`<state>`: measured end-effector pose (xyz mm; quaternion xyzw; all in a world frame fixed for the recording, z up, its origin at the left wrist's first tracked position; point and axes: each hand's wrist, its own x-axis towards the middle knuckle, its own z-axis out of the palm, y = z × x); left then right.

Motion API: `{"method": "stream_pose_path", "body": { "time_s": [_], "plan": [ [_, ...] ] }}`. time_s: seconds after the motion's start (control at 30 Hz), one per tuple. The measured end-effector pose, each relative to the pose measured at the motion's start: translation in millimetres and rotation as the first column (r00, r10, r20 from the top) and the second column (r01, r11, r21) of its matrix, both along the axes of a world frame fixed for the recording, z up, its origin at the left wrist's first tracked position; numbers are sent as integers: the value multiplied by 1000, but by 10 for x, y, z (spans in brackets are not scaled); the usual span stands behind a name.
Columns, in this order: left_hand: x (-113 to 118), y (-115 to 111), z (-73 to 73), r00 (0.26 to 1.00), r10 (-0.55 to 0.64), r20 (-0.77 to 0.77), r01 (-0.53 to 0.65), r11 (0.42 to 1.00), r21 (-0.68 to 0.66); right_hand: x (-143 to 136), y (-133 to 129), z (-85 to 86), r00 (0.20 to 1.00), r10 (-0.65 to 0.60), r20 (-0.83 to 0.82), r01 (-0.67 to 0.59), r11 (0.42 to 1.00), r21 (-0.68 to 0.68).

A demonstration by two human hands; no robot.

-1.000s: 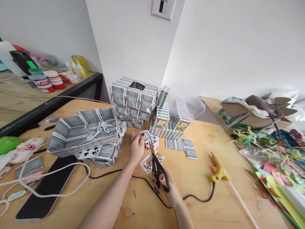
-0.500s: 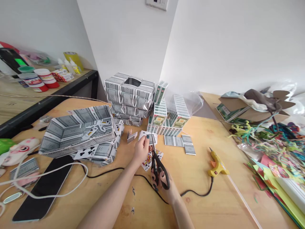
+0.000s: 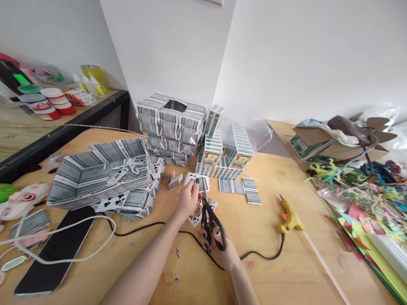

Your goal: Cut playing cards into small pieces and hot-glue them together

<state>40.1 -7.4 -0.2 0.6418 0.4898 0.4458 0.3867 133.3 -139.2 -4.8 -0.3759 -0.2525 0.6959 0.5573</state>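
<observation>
My right hand (image 3: pixel 219 248) is closed around the black handles of a pair of scissors (image 3: pixel 214 220), whose blades point up and away from me. Pinched in my left hand (image 3: pixel 189 197) is a playing card (image 3: pixel 203 184), its patterned back partly showing beside the blades. Whether the blades are in the card I cannot tell. Loose face-up cards (image 3: pixel 195 217) lie on the table under my hands. Just beyond, a folded card piece (image 3: pixel 174 181) stands on the wood. To the right lie cards joined in an angled strip (image 3: pixel 232 187).
An open tray made of cards (image 3: pixel 98 178) sits at left, near a phone (image 3: pixel 54 250) and white cable. Behind stand a card-covered box (image 3: pixel 171 123) and stacked green card packs (image 3: pixel 219 156). A yellow glue gun (image 3: pixel 289 218) lies right, its black cord crossing below my hands.
The view has tilted slightly, so objects sit a little differently in the picture. My hands keep nearly the same pose, with the scissors still beside the card.
</observation>
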Motion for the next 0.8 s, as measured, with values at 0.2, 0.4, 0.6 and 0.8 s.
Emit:
{"method": "stream_pose_path", "body": {
  "time_s": [0.2, 0.4, 0.6, 0.8],
  "plan": [
    [6, -36, 77, 1000, -7, 30, 7, 1000, -10, -31, 1, 84, 998, -31, -46, 29, 999, -42],
    [20, -65, 117, 993, -3, 117, 9, 999, -48, -56, 13, 169, 994, -47, -94, 43, 998, -50],
    [10, -78, 163, 999, 9, 44, -9, 1000, 2, -68, 6, 156, 990, -60, -130, 51, 996, -75],
    [5, -69, 147, 1000, 8, 11, -9, 1000, 5, -62, 13, 135, 994, -35, -104, 28, 998, -63]
  ]
}}
